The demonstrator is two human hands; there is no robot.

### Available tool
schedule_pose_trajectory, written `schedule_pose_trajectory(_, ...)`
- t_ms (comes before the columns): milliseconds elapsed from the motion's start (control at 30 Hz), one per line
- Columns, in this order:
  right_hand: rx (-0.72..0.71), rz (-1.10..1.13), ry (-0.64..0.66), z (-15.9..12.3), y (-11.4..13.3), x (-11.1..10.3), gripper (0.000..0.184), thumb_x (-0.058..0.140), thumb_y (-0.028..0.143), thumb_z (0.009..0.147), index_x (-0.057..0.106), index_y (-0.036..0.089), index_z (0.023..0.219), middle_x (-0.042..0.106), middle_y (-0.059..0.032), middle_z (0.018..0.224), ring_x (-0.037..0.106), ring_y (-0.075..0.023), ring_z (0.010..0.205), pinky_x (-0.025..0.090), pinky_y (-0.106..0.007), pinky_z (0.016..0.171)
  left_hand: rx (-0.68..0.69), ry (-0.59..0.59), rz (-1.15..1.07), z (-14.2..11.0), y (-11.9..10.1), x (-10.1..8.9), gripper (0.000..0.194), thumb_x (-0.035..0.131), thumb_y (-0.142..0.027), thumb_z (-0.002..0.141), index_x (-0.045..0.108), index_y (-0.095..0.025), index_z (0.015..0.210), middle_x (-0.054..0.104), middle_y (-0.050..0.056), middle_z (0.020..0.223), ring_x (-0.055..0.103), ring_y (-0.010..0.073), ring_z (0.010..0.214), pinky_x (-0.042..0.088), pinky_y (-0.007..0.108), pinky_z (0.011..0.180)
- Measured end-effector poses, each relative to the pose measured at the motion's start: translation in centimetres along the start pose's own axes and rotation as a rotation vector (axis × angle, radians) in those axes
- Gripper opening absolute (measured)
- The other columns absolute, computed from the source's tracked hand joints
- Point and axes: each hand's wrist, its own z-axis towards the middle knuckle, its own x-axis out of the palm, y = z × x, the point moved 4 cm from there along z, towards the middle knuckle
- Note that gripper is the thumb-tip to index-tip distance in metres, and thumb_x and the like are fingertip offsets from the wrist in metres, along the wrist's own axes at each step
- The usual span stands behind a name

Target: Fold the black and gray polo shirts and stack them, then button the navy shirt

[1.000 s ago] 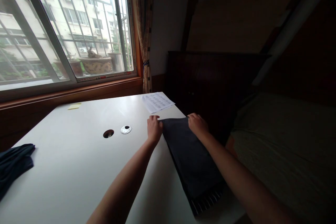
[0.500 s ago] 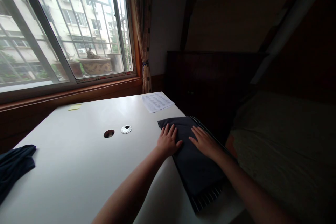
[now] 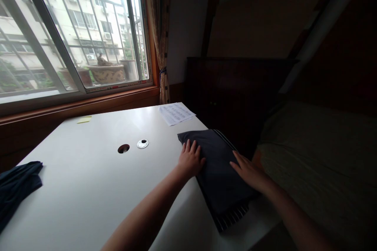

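Note:
A dark navy folded garment (image 3: 219, 180) lies along the right edge of the white table, with pale stripes down its far right side and a striped band at its near end. My left hand (image 3: 191, 159) rests flat on its left edge, fingers spread. On the garment's right side lies my right hand (image 3: 246, 169), open, with its fingers stretched toward the striped edge. Neither hand grips the cloth. The exact kind of garment cannot be made out.
The white table (image 3: 97, 188) carries printed sheets (image 3: 176, 113) at its far corner and yellow notes (image 3: 84, 119). A cable hole (image 3: 123, 148) and a round metal grommet (image 3: 143, 144) sit mid-table. Another dark cloth (image 3: 19, 188) lies at left. A bed (image 3: 321, 153) stands to the right.
My right hand has slid to the right and a little nearer across the garment, toward its edge. My left hand stays in nearly the same spot.

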Motion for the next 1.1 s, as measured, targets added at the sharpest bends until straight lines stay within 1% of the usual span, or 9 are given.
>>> schedule_pose_trajectory(167,-0.003,-0.087,0.059,-1.6,0.6,-1.2,0.077,0.037,0.063,0.093,0.039,0.014,0.153,0.036,-0.0149,0.160,0.037,-0.0339,0.146,0.034,-0.051,0.117,0.377,0.094,-0.073,-3.8,-6.0,0.0,0.064,0.038,-0.058,0.099,0.041,-0.021,0.151,0.042,0.012,0.157,0.033,0.0332,0.147,0.025,0.057,0.120)
schedule_pose_trajectory(267,-0.074,-0.099,0.070,-3.4,1.6,-1.7,0.080,0.042,0.072,0.089,0.039,0.027,0.154,0.025,-0.0057,0.165,0.028,-0.0349,0.149,0.032,-0.054,0.118,0.450,0.099,-0.080,-6.1,-7.2,0.1,0.067,0.033,-0.056,0.101,0.031,-0.018,0.156,0.037,0.014,0.160,0.030,0.0320,0.149,0.021,0.057,0.122)
schedule_pose_trajectory(433,-0.104,-0.105,-0.025,-6.5,2.1,-1.5,0.082,0.045,0.074,0.087,0.032,0.033,0.157,0.021,-0.0035,0.166,0.025,-0.0360,0.150,0.032,-0.058,0.116,0.417,0.103,-0.082,-8.1,-5.4,-0.6,0.064,0.034,-0.054,0.102,0.029,-0.022,0.157,0.029,0.012,0.164,0.022,0.0322,0.152,0.019,0.055,0.123)
schedule_pose_trajectory(600,-0.099,-0.080,-0.076,-8.7,0.8,-0.7,0.081,0.044,0.071,0.089,0.024,0.036,0.159,0.024,-0.0021,0.166,0.024,-0.0352,0.151,0.038,-0.059,0.112,0.328,0.175,-0.124,-9.7,-3.2,-1.6,0.073,0.045,-0.055,0.098,0.020,-0.024,0.160,0.018,0.012,0.167,0.014,0.0315,0.154,0.021,0.052,0.124)
schedule_pose_trajectory(733,-0.113,-0.136,-0.095,-9.0,0.6,-1.3,0.065,0.043,0.065,0.089,0.041,0.043,0.151,0.037,-0.0029,0.160,0.028,-0.0408,0.148,0.039,-0.070,0.104,0.309,0.288,-0.178,-11.7,-1.6,-3.1,0.073,0.047,-0.054,0.098,0.019,-0.027,0.160,0.016,0.011,0.167,0.019,0.0311,0.153,0.025,0.053,0.122)
schedule_pose_trajectory(833,-0.172,-0.178,-0.120,-7.9,3.8,-2.9,0.059,0.036,0.061,0.093,0.051,0.038,0.145,0.042,-0.0064,0.157,0.026,-0.0418,0.149,0.032,-0.074,0.106,0.285,0.333,-0.202,-13.5,0.0,-4.6,0.070,0.049,-0.047,0.099,0.020,-0.028,0.159,0.025,0.010,0.165,0.025,0.0305,0.151,0.025,0.054,0.122)
schedule_pose_trajectory(933,-0.156,-0.163,-0.192,-6.0,9.0,-4.3,0.075,0.033,0.065,0.096,0.032,0.023,0.157,0.026,-0.0095,0.164,0.021,-0.0337,0.152,0.027,-0.062,0.117,0.232,0.323,-0.222,-15.6,2.1,-5.9,0.070,0.052,-0.042,0.098,0.021,-0.028,0.159,0.033,0.009,0.162,0.027,0.0291,0.151,0.023,0.054,0.123)
schedule_pose_trajectory(1033,-0.256,-0.124,-0.160,-4.6,14.1,-3.5,0.077,0.030,0.065,0.098,0.024,0.019,0.160,0.019,-0.0096,0.166,0.019,-0.0296,0.153,0.025,-0.056,0.120,0.191,0.325,-0.243,-18.2,3.8,-7.1,0.068,0.054,-0.038,0.098,0.025,-0.029,0.158,0.036,0.008,0.161,0.028,0.0274,0.150,0.023,0.051,0.124)
schedule_pose_trajectory(1100,-0.306,-0.099,-0.135,-4.1,15.9,-1.9,0.075,0.033,0.064,0.098,0.026,0.021,0.159,0.022,-0.0094,0.165,0.021,-0.0303,0.152,0.024,-0.057,0.121,0.164,0.327,-0.258,-20.1,4.9,-8.2,0.067,0.056,-0.036,0.097,0.028,-0.031,0.157,0.037,0.006,0.161,0.029,0.0268,0.150,0.024,0.049,0.124)
